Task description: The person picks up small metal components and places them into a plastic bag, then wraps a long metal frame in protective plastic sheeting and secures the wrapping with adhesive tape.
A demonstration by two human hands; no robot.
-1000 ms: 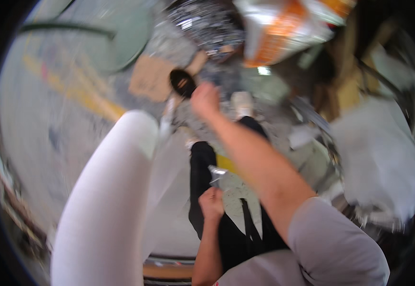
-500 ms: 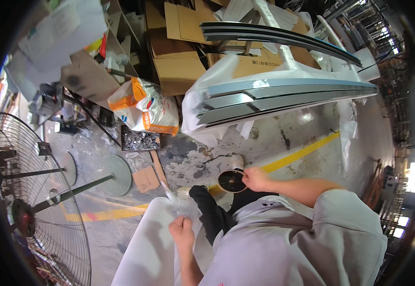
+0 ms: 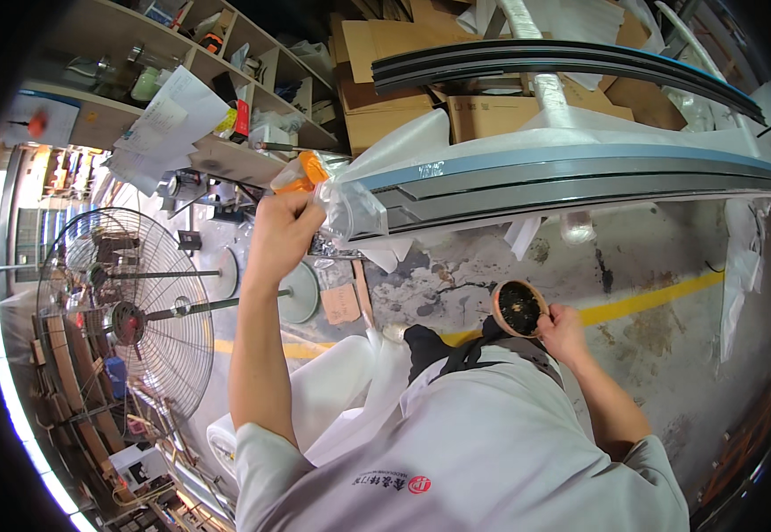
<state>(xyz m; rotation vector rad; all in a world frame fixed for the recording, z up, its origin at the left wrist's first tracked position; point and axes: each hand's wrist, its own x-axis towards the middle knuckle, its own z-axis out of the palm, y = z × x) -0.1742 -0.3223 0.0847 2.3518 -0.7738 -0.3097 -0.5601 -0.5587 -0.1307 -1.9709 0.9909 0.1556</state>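
Head view. Person's left hand (image 3: 286,232) is above left of centre, fingers clenched on a small crumpled clear plastic bag (image 3: 356,210). Bag long axis runs roughly sideways, sticking out of the fist toward frame right, slightly downward. It overlaps the left end of a long grey-and-black metal profile (image 3: 527,197); can't tell if they touch. Profile long axis spans centre to right edge, bowed slightly upward by the lens, with a second long black profile (image 3: 563,64) above it at upper right.

Left forearm stands near vertical in frame, coming up from the lower left, wrist bent to the right.

Right hand (image 3: 564,333) is right of centre, gripping the lower-right rim of a round tan-rimmed bowl (image 3: 498,312) with dark contents. Bowl mouth faces the camera, so no clear long axis. Contents too small to identify. Right forearm slants from the lower right up-left to the bowl, elbow bent.

Around: large wire-cage fan (image 3: 128,319) at left, thick white soft-sheet roll (image 3: 337,381) lower left of centre, flat brown cardboard piece (image 3: 340,304) on the floor (image 3: 456,288) above it, yellow floor line (image 3: 651,300) at right.
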